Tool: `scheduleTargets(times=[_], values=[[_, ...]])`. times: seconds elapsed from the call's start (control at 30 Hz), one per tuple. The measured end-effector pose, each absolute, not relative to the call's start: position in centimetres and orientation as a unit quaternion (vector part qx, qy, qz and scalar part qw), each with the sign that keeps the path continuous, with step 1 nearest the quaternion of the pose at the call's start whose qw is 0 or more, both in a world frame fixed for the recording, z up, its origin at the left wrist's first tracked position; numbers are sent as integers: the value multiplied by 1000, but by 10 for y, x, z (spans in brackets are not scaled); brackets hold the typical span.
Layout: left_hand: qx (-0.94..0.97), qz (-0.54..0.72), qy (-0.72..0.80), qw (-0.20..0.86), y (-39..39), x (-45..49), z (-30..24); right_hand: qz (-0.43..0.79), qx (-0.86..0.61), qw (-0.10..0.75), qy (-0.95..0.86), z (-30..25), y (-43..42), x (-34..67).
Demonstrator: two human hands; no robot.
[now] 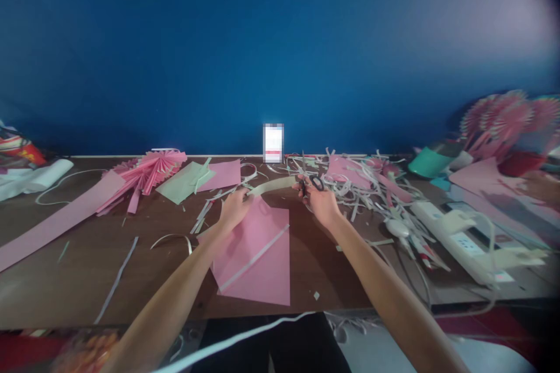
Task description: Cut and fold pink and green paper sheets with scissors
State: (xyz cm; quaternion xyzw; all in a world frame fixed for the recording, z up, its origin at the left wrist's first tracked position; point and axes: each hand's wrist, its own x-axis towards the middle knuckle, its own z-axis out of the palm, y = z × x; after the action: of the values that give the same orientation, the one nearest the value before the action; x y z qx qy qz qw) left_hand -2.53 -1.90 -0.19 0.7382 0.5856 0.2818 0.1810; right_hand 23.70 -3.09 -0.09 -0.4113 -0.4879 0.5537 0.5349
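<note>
A pale curved paper strip [275, 184] stretches between my two hands above the table. My left hand [236, 207] pinches the strip's left end. Scissors [317, 184] are in my right hand [322, 201], with a blade pointing up. The strip's right end meets my right fingers, and blur hides exactly how they touch it. Beneath my left hand lies a pink paper sheet [266, 259], and a thin whitish strip [258, 256] crosses it diagonally.
Many narrow paper offcuts [350, 186] are heaped to the right. Pink pleated paper fans [160, 169] and a long pink strip [65, 221] lie left. A white power strip [459, 242] with cables is at right. A bright screen [273, 143] stands against the blue wall [219, 58].
</note>
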Motion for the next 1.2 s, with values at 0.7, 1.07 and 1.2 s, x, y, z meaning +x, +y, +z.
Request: scheduleTargets(times=[0.7,1.07,1.2], values=[[562,463,519,448,-12,-38,2,674,-283,436,-525,20,-60,221],[590,516,427,451,-16,-29,6,641,-305,335,-620,6,-54,230],[586,506,422,472,-19,-27,9,619,-328,311,-642,4,-54,230]])
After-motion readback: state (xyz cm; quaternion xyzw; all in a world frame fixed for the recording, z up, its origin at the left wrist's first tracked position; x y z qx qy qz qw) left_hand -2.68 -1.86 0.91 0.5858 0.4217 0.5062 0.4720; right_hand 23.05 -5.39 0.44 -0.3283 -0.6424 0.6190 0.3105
